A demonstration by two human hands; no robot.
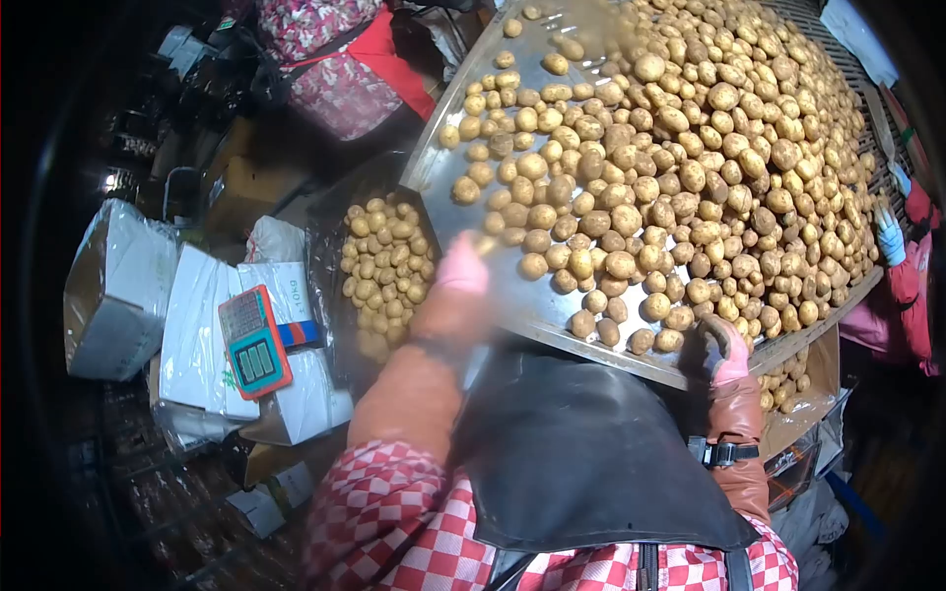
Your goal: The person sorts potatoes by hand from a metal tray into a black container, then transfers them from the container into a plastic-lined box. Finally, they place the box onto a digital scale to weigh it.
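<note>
Many potatoes [729, 177] lie heaped on a metal sorting table [439, 163], thinning out toward its left side. My left hand [465, 268], in a pink glove and smeared by motion, is at the table's left edge, beside a box of potatoes [384, 266]. Something yellowish shows at its fingertips, too blurred to name. At the front rim is my right hand [727, 350], gloved, its fingers curled close to the nearest potatoes. What it holds, if anything, is hidden.
A red scale [256, 345] rests on white cartons [202, 335] at left. Another person in patterned clothing [335, 59] stands at upper left. A co-worker's blue-gloved hand [889, 236] is at the table's right edge. More potatoes [785, 382] sit in a box below the front rim.
</note>
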